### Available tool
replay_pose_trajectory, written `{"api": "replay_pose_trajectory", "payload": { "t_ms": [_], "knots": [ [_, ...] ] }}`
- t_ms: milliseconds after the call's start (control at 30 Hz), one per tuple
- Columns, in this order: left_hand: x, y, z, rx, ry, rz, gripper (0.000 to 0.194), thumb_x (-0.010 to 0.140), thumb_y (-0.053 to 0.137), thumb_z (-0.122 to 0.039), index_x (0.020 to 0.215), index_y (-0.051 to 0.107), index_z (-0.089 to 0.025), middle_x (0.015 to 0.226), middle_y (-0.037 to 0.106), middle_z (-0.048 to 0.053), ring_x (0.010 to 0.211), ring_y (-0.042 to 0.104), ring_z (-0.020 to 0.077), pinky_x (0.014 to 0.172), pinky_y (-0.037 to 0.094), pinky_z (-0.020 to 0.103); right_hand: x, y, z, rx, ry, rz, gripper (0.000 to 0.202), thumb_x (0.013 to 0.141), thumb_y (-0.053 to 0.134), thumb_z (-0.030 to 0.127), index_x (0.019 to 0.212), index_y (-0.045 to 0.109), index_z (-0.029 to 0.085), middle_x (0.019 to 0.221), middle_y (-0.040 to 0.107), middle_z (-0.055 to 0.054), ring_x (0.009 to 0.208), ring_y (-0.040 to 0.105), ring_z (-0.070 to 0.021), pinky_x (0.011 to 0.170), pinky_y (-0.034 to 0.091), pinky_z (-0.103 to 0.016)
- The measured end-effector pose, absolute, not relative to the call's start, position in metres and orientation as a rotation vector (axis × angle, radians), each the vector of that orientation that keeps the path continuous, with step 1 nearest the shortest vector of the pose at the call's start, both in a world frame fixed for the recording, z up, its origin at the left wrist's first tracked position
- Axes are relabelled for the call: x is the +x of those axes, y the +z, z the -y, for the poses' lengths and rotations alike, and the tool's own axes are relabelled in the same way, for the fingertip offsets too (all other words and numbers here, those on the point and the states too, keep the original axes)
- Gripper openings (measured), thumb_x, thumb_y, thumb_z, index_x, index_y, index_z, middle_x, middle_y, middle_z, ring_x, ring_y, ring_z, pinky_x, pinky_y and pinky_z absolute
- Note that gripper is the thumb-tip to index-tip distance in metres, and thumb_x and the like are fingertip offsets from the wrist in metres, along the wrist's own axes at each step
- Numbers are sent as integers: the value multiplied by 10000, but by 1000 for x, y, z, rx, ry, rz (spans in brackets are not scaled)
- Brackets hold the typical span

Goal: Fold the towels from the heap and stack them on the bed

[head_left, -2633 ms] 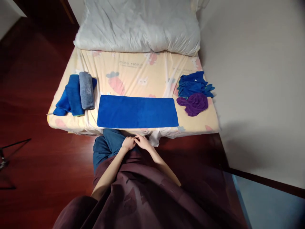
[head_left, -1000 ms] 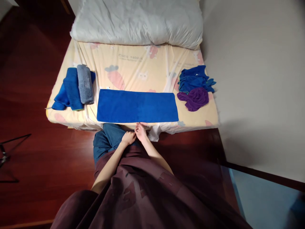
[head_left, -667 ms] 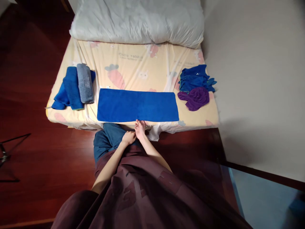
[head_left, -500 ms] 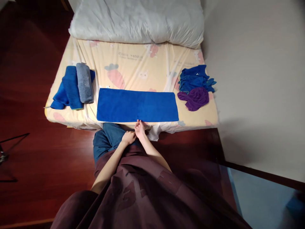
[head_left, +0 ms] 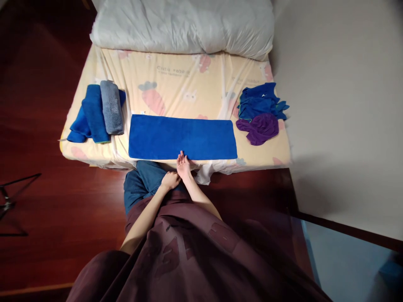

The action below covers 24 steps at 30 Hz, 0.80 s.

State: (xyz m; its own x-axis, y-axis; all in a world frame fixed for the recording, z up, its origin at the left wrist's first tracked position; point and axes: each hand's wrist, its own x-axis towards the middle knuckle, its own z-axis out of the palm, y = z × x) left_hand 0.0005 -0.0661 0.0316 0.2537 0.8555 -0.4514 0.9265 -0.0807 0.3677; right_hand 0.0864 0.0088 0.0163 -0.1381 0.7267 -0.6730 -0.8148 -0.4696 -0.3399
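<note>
A dark red wooden floor (head_left: pixel 40 155) is bordered on the right by a pale grey wall (head_left: pixel 333 105). Between them is set a bed (head_left: pixel 189 98), its yellow sheet printed with carrots and rabbits. Its far end is covered by a bulky, pale grey-white quilt (head_left: pixel 185 27). On the floor at left, a thin-legged black stand (head_left: pixel 6 205) is cut off by the view's border.

Along the bed's near edge, a bright blue rectangular towel (head_left: pixel 182 136) is laid flat and lengthwise, directly before the lap in dark blue trousers (head_left: pixel 141 180). To its left is placed a folded blue cloth (head_left: pixel 94 113), partly hidden by a grey rolled towel (head_left: pixel 111 109) laid across it. To its right, a crumpled blue cloth (head_left: pixel 256 100) with a green-edged hem is bunched near the wall; its near side is touched by a crumpled purple cloth (head_left: pixel 261 129).

The right hand (head_left: pixel 184 165) is held unclenched, palm up, its fingertips reaching over the blue towel's near edge; whether the fabric is touched cannot be told. The left hand (head_left: pixel 171 180) is rested, back upward, on the lap beside the right wrist; its fingers are curled under, and their grip cannot be told.
</note>
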Motion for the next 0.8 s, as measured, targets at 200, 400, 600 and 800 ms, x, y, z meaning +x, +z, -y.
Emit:
{"api": "replay_pose_trajectory", "payload": {
  "t_ms": [200, 400, 600, 800],
  "knots": [
    [1, 31, 65, 1860, -97, -1647, 320, 998, 529, -288, 1074, 780, -105, 1166, 753, 218, 1091, 735, 325, 1054, 495, 403, 87, 12, -7, -1025, 1796, -138, 330, 1098, 456, 344, 1006, 757, 247, 1365, 719, -10, 1173, 694, -102, 838, 642, -216],
    [0, 28, 61, 1689, 0, -1766, 356, 1030, 446, -269, 1135, 763, -147, 1142, 771, 182, 1053, 755, 293, 907, 553, 325, 94, 11, -8, -1084, 1821, -113, 275, 1080, 495, 318, 993, 743, 236, 1282, 750, -32, 1055, 718, -112, 777, 636, -218],
    [6, 20, 51, 1312, 466, -1828, 385, 997, 476, -234, 1264, 746, -166, 1227, 770, 109, 1158, 725, 259, 1030, 520, 308, 112, 8, 4, -1142, 1800, -161, 171, 1032, 600, 311, 955, 720, 218, 982, 781, -14, 724, 677, -92, 639, 587, -179],
    [33, 8, 34, 594, 937, -1689, 346, 928, 558, -254, 1194, 758, -159, 1146, 788, 86, 1095, 729, 227, 1052, 538, 359, 118, 8, 4, -1172, 1776, -170, 210, 1023, 578, 249, 837, 667, 208, 732, 677, 38, 567, 571, -78, 598, 545, -154]
  ]
}}
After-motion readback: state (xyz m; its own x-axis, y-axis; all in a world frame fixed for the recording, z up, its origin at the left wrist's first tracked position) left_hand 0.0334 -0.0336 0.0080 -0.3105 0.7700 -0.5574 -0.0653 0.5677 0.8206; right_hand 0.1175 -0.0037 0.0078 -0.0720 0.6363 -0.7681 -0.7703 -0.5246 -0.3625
